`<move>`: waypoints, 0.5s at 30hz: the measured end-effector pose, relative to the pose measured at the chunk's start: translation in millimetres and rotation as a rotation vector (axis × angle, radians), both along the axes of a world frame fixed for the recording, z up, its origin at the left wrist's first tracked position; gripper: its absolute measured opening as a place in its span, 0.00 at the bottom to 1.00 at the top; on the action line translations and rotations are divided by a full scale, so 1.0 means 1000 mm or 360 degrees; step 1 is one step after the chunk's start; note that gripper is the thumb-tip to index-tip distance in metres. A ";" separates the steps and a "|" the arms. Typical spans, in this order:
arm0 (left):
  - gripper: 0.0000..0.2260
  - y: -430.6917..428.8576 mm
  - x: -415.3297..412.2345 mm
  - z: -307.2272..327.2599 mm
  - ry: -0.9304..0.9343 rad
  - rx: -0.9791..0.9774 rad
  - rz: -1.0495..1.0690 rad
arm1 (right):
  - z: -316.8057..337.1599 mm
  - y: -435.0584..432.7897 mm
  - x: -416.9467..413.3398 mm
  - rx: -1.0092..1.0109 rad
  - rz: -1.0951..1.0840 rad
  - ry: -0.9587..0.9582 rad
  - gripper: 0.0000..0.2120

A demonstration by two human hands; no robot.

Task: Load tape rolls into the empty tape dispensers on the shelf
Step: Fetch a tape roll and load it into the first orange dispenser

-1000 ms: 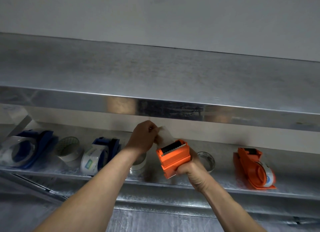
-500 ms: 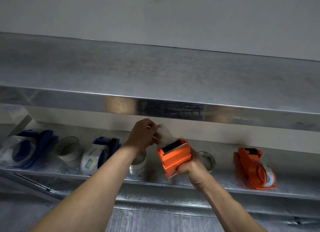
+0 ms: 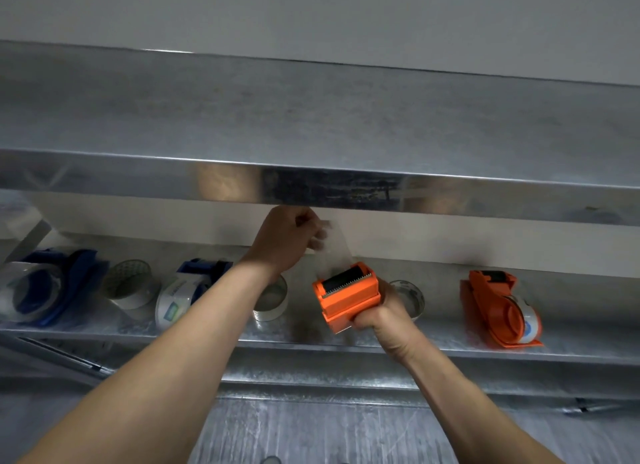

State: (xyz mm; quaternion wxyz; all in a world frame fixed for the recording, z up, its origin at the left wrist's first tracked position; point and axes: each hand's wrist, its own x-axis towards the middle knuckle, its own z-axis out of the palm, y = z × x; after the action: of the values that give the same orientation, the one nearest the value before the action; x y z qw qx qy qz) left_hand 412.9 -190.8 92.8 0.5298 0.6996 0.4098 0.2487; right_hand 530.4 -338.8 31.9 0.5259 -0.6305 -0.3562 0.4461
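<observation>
The right hand has its grip clamped round the handle of the orange tape dispenser, fingers curled beneath the body. The dispenser is held in the air just in front of the lower shelf, clear of its surface. The head is tilted up and away from the person, with the black roller and the serrated cutting edge facing upward.

The left hand has its grip closed in a pinch on the free end of a clear tape strip. The strip runs from the fingertips down to the dispenser head, where it meets the roller. This hand sits above and to the left of the dispenser, close under the front lip of the upper shelf. The roll feeding the strip is hidden behind the dispenser body and the right hand.

Lower shelf contents, left to right:

1. A blue dispenser, lying on its side, with a clear roll fitted.
2. A loose tape roll, just beside it.
3. A second blue dispenser, carrying a roll with a printed label.
4. A half-hidden roll, partly covered by the left forearm.
5. A third roll, partly covered by the right hand.
6. A second orange dispenser, well apart at the right, lying on its side with a roll fitted.

Both shelves are bare grey metal. A plain wall rises behind the upper shelf.
</observation>
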 end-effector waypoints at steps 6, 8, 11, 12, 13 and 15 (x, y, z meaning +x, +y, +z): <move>0.11 0.001 -0.002 0.006 -0.0174 -0.0136 0.0279 | -0.010 -0.009 0.001 0.0044 -0.0274 0.0194 0.16; 0.10 -0.003 -0.003 0.014 -0.0186 -0.0166 0.0159 | -0.011 -0.012 0.002 0.0021 -0.0250 0.0151 0.20; 0.11 -0.016 -0.002 0.029 -0.0189 -0.0131 -0.0088 | -0.008 -0.016 0.001 -0.0004 -0.0225 0.0148 0.22; 0.12 -0.019 -0.002 0.034 -0.0196 -0.0104 -0.0142 | -0.006 -0.017 0.000 -0.0012 -0.0224 0.0153 0.22; 0.12 -0.022 -0.003 0.038 -0.0197 -0.0077 -0.0191 | -0.005 -0.017 -0.002 -0.0020 -0.0225 0.0149 0.21; 0.11 -0.026 -0.005 0.045 -0.0164 -0.0001 -0.0300 | -0.005 -0.017 -0.003 -0.0035 -0.0225 0.0130 0.19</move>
State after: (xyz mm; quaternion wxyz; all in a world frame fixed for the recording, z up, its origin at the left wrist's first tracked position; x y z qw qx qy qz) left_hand 407.4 -216.4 138.0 0.5716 0.7211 0.3145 0.2332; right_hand 527.7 -355.7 27.4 0.5632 -0.6411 -0.2840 0.4372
